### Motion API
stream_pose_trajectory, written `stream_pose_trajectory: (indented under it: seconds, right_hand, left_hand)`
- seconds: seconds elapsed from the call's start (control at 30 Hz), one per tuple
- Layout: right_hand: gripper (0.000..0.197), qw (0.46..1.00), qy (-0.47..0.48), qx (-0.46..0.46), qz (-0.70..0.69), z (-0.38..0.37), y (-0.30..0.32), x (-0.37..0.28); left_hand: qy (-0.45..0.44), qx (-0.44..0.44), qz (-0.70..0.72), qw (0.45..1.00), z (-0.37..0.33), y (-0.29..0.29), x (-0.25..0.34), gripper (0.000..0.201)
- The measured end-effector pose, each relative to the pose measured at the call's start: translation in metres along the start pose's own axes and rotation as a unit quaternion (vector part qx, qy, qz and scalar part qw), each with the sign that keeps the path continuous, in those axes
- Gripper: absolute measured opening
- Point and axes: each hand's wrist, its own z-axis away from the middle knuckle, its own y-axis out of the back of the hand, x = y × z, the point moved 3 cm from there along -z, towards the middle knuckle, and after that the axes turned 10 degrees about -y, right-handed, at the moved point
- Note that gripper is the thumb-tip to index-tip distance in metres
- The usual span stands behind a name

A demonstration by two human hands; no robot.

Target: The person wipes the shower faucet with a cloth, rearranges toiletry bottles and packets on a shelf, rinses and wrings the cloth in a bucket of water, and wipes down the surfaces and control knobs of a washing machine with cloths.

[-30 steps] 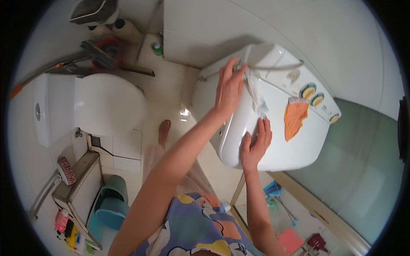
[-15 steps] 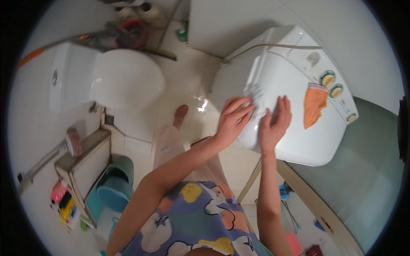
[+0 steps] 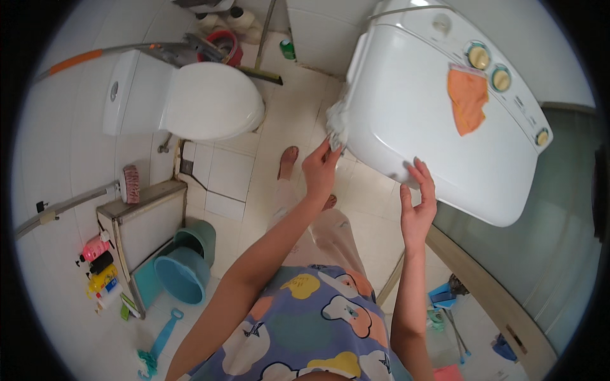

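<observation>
My left hand (image 3: 321, 171) pinches a crumpled grey-white cloth (image 3: 338, 124), which hangs off the near left corner of a white washing machine (image 3: 406, 108). Its finer shape cannot be made out. At the machine's front edge is my right hand (image 3: 419, 202), fingers stretched and apart, with nothing in it. An orange sock-like piece of fabric (image 3: 468, 101) with a pale band lies flat on the lid, beside the dials (image 3: 478, 56).
A white toilet (image 3: 215, 101) stands to the left. Blue (image 3: 181, 276) and green (image 3: 202, 238) buckets sit lower left, near several bottles (image 3: 101, 276). A squeegee (image 3: 260, 75) lies across the floor at the back. A door track (image 3: 489, 286) runs at the right.
My left hand has moved left with the cloth, from the lid's edge to beyond its corner. My right hand has drawn back from the lid. The view has shifted.
</observation>
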Motion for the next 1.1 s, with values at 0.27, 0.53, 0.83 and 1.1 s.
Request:
stream_pose_trajectory:
  seconds: [0.27,0.53,0.83,1.1]
  right_hand:
    - [0.029,0.998,-0.021,0.055,-0.038,0.022,0.041,0.025]
    - [0.042,0.996,0.036,-0.008,-0.078,-0.002,0.002,-0.015]
    - [0.046,0.980,0.163,0.019,0.109,-0.047,-0.065,-0.029]
    - [0.038,0.989,0.029,0.132,0.053,-0.084,0.016,0.031]
  left_hand:
    - [-0.167,0.167,-0.036,0.971,0.032,-0.031,0.004,0.024]
    - [-0.340,-0.110,0.019,0.934,0.041,-0.048,0.057,0.036]
    - [-0.290,-0.196,-0.035,0.936,-0.025,-0.019,0.082,0.043]
    - [-0.344,-0.238,-0.087,0.904,-0.079,-0.034,0.090,0.039]
